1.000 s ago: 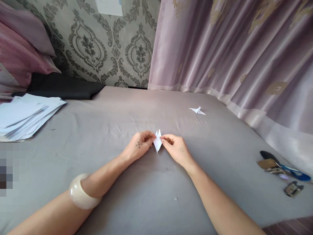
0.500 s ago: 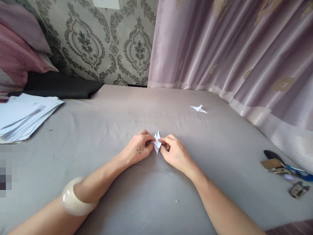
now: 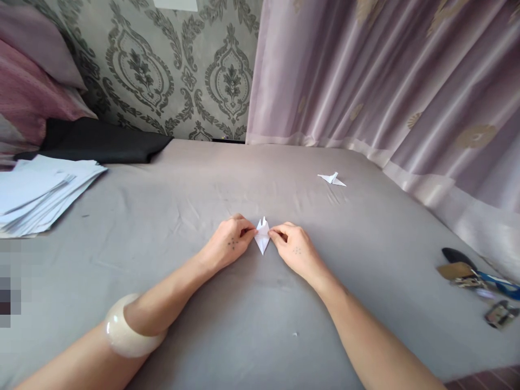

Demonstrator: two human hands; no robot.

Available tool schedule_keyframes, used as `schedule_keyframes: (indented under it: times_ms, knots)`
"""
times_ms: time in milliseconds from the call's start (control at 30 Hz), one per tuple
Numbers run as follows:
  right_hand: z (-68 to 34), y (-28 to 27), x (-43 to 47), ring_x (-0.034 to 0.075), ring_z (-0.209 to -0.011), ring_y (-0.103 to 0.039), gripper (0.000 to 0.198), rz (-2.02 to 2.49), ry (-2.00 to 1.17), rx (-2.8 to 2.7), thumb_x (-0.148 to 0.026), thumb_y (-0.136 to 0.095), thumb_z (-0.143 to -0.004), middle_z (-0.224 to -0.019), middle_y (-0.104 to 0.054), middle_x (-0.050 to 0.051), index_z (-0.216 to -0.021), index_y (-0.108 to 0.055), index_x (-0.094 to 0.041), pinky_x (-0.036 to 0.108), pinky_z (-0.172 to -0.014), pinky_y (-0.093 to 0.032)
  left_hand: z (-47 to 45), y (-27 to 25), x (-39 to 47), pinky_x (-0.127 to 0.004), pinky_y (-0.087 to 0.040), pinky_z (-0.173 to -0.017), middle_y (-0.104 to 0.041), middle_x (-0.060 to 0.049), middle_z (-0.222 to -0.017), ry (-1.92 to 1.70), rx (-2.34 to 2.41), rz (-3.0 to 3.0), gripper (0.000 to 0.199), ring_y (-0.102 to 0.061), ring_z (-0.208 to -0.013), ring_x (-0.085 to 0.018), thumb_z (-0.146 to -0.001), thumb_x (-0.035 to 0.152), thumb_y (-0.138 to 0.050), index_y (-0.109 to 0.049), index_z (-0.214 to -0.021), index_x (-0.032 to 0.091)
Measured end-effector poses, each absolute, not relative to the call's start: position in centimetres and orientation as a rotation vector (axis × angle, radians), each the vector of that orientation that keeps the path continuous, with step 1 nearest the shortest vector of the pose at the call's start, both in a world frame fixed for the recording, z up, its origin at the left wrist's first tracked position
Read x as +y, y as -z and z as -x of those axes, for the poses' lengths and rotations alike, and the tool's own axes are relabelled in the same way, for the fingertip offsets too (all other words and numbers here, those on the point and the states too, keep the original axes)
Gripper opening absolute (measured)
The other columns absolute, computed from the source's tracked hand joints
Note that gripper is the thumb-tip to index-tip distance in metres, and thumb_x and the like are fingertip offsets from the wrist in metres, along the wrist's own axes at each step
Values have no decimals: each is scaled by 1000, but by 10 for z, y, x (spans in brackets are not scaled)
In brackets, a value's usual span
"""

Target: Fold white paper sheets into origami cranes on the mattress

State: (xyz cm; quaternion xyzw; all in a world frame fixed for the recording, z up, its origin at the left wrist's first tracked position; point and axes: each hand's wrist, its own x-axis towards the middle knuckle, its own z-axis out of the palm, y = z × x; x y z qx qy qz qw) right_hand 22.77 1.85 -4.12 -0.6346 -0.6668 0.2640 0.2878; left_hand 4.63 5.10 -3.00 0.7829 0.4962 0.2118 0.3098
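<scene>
Between my two hands is a small piece of folded white paper (image 3: pixel 262 238), an origami shape with two narrow points at the far end and one point toward me. My left hand (image 3: pixel 233 242) pinches its left corner between thumb and forefinger. At the right corner, my right hand (image 3: pixel 294 246) has thumb and fingertips pinched together on the paper's edge. A folded paper bird (image 3: pixel 333 179) lies apart on the grey cloth, farther off to the right.
A stack of white papers (image 3: pixel 49 195) lies at the left, before a folded black cloth (image 3: pixel 101 141). Keys with a brown tag (image 3: pixel 453 271), blue-handled scissors (image 3: pixel 501 284) and a small metal object (image 3: pixel 501 314) lie at the right. A purple curtain (image 3: pixel 325 76) hangs behind the grey-covered surface (image 3: pixel 203 325).
My right hand has shifted slightly right, its fingertips moving from over the paper to its right corner. The paper's middle is now more exposed and looks flatter. My left hand has hardly moved.
</scene>
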Motion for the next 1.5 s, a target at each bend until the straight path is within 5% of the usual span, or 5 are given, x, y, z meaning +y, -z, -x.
schedule_keyframes:
  times_ms: [833, 967, 1067, 1500]
  knots:
    - [-221, 39, 26, 19, -75, -62, 18, 1873, -692, -1728, -31, -58, -84, -81, -69, 6, -75, -69, -21, 29, -66, -41, -52, 35, 56, -26, -43, -61, -56, -3, -76, -562, 1376, -2058, 18, -53, -63, -14, -79, 28, -55, -59, -65, 18]
    - [-222, 43, 25, 18, -77, -61, 14, 1842, -614, -1782, -29, -58, -85, -84, -65, 5, -78, -65, -20, 28, -70, -42, -50, 50, 57, -28, -47, -68, -58, -3, -85, -623, 1308, -2210, 7, -55, -73, -16, -84, 22, -50, -57, -85, 20]
    - [-221, 45, 22, 17, -81, -60, 9, 1751, -531, -1861, -23, -55, -88, -90, -63, 5, -85, -64, -20, 27, -73, -42, -50, 55, 53, -29, -48, -75, -59, -5, -98, -642, 1190, -2384, 20, -57, -88, -18, -90, 16, -40, -56, -100, 21]
    - [-223, 26, -7, 17, -87, -58, 37, 1761, -175, -2383, -9, -36, -92, -104, -58, 6, -114, -61, -24, 28, -61, -32, -56, 35, 31, -28, -47, -65, -59, -7, -88, -156, 1171, -2909, 28, -54, -82, -20, -85, 2, -41, -62, -98, 15]
